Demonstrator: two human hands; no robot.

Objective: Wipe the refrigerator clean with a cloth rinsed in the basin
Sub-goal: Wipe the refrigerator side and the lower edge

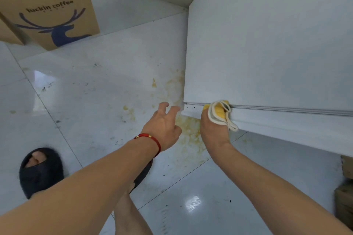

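Observation:
The white refrigerator (267,44) fills the right side of the head view, seen from above down to its bottom edge. My right hand (214,129) grips a yellow cloth with a pale border (219,111) and presses it against the metal strip at the fridge's lower left corner. My left hand (162,124), with a red bracelet on the wrist, reaches toward that same corner with loosely spread fingers and holds nothing. No basin is in view.
Yellowish stains (188,131) mark the glossy white floor tiles beside the fridge's corner. A brown paper coffee bag (47,7) stands at the upper left. My foot in a dark slipper (41,171) is at the lower left. Cardboard boxes (345,187) sit at the right edge.

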